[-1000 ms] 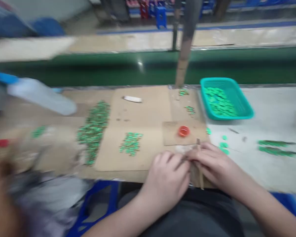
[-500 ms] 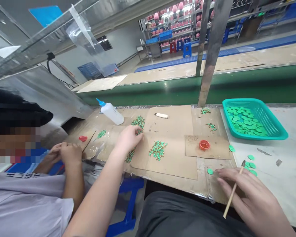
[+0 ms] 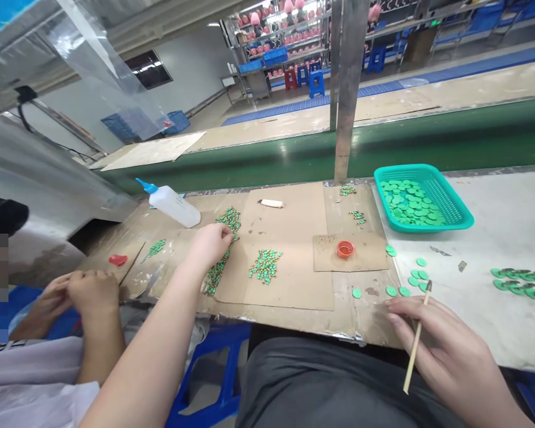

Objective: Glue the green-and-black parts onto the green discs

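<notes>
The cardboard sheet (image 3: 289,229) lies between the person's hands. At its left edge, the left hand (image 3: 209,245) reaches over a long pile of small green pieces (image 3: 216,273), thumb and fingertips drawn together; whether they pinch a piece cannot be told. A smaller cluster (image 3: 266,266) rests on the sheet itself.

Right of the sheet, the right hand (image 3: 455,345) holds a thin stick (image 3: 414,356) across its bent fingers, dark tip up, thumb and forefinger slightly parted just beside loose green discs (image 3: 404,292).

A careless drag of the left wrist could scatter the pile across the sheet's edge. Because the stick slants across the fingers, a loosened grip might drop it; a leftward sweep might knock discs or tip the red cup (image 3: 345,249) right of the sheet.
</notes>
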The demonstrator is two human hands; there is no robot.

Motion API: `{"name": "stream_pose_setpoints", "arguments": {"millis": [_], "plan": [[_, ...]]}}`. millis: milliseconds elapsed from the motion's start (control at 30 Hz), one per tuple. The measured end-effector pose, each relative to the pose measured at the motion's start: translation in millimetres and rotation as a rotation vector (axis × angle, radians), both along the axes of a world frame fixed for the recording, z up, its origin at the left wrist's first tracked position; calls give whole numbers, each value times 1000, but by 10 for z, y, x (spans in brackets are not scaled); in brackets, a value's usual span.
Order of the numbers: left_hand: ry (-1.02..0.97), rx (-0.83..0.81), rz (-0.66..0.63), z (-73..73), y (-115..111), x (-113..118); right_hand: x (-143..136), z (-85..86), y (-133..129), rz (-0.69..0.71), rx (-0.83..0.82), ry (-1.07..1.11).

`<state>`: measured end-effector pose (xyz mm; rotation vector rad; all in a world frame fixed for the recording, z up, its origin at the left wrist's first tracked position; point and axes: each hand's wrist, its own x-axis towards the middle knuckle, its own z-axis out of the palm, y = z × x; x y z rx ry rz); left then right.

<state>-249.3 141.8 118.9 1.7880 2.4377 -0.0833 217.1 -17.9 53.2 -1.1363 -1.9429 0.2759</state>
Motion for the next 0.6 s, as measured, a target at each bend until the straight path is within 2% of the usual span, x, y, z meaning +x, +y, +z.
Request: {"name": "stream_pose_setpoints", "arguments": {"millis": [233, 400, 500, 600], "plan": [[-119, 96, -83, -12, -125, 19, -18, -19, -4, -1, -13, -5], [-335, 200, -72, 68, -147, 113, -28, -64, -7, 12, -34, -1], [-588, 251, -46, 122, -303, 359, -72, -37, -3, 10, -42, 22], [-930, 226, -56, 77, -629, 855, -184, 93, 13, 17, -60, 85]]}}
